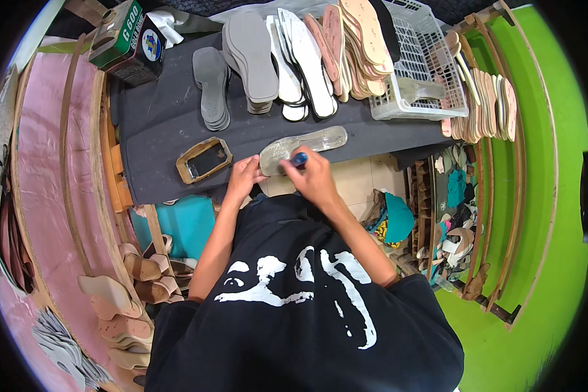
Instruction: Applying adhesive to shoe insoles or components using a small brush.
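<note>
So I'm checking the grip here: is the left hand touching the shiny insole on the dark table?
Touching. The head view shows the left hand with its fingertips pressed on the near end of the insole.

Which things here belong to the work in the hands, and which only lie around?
In use: grey insole under left hand; blue-tipped tool in right hand.
Lying about: wooden-rimmed tray, grey sole stacks, white basket, green box.

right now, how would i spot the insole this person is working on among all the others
Start at the dark grey worktable and pass the stacks of grey, white and tan insoles along its far side. The worked insole lies alone at the near edge, flat under the left hand and right hand. Unlike its neighbours, it is glossy and unstacked.
</note>
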Action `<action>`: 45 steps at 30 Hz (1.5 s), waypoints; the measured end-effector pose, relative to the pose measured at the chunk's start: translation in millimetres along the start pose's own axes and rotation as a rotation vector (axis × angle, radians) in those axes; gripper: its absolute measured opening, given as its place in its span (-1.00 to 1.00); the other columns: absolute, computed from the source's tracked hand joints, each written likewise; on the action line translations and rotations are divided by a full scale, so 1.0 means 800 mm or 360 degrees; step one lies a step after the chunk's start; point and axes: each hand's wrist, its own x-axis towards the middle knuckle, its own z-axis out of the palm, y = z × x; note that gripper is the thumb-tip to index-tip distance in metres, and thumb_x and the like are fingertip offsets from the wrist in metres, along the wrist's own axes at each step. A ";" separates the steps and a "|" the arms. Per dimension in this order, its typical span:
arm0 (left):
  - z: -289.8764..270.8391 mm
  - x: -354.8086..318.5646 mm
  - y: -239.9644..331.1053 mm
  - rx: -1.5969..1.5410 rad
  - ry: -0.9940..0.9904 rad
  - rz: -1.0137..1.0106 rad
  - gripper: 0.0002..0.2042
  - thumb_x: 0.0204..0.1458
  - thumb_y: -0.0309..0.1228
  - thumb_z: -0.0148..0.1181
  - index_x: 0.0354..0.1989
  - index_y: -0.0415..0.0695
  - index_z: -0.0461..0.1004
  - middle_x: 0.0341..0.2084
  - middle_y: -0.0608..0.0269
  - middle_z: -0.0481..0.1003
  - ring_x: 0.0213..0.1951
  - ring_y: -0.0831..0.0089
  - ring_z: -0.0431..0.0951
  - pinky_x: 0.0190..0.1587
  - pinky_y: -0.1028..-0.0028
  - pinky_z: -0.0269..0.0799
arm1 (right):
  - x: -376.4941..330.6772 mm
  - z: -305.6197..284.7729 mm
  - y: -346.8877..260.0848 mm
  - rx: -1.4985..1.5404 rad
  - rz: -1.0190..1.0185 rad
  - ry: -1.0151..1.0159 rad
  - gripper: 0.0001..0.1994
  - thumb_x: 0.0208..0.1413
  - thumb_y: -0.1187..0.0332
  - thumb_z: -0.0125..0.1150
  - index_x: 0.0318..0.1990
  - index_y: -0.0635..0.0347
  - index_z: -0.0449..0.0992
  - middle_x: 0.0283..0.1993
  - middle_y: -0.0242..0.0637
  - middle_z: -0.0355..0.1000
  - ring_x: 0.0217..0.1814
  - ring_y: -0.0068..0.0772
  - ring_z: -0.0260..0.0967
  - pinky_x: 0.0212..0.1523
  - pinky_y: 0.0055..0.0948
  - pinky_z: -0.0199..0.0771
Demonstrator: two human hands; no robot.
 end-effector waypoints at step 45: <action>0.019 -0.004 0.002 0.0077 0.0162 0.0120 -0.59 0.48 -0.20 0.06 0.11 -0.36 0.58 -0.17 0.17 0.67 -0.19 0.46 0.72 -0.07 0.40 0.72 | 0.034 -0.097 0.067 -0.0898 -0.0193 0.0518 -0.81 0.00 0.55 0.37 -0.24 0.12 0.52 -0.33 -0.22 0.44 -0.35 -0.09 0.45 -0.33 -0.18 0.53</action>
